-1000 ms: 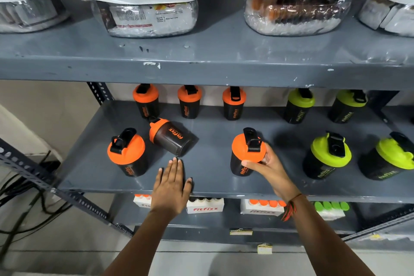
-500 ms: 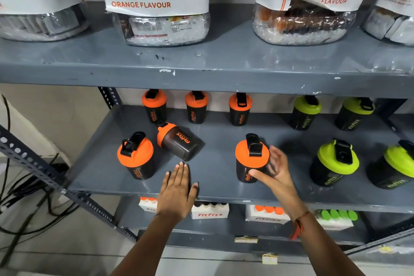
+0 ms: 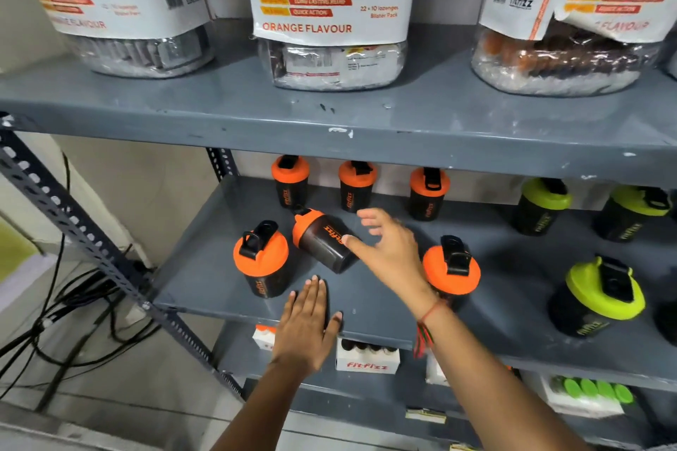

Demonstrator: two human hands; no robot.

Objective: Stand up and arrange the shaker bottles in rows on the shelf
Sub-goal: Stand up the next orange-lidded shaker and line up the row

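A black shaker bottle with an orange lid (image 3: pixel 322 240) lies on its side on the grey middle shelf (image 3: pixel 205 289). My right hand (image 3: pixel 388 249) is spread open over its base end, thumb touching it. My left hand (image 3: pixel 306 322) rests flat on the shelf's front edge. Upright orange-lidded shakers stand in front at the left (image 3: pixel 262 260) and right (image 3: pixel 452 273). Three more (image 3: pixel 357 185) line the back. Green-lidded shakers stand at the right, front (image 3: pixel 600 298) and back (image 3: pixel 542 207).
Large lozenge jars (image 3: pixel 333 18) sit on the upper shelf (image 3: pixel 366 121), low over the bottles. Small boxed bottles (image 3: pixel 366 359) fill the shelf below. A slotted metal upright (image 3: pixel 91 238) and loose cables (image 3: pixel 55 322) are at the left.
My right hand let go of the front right orange shaker and moved left to the lying bottle. The left hand stayed on the shelf edge. The camera came closer.
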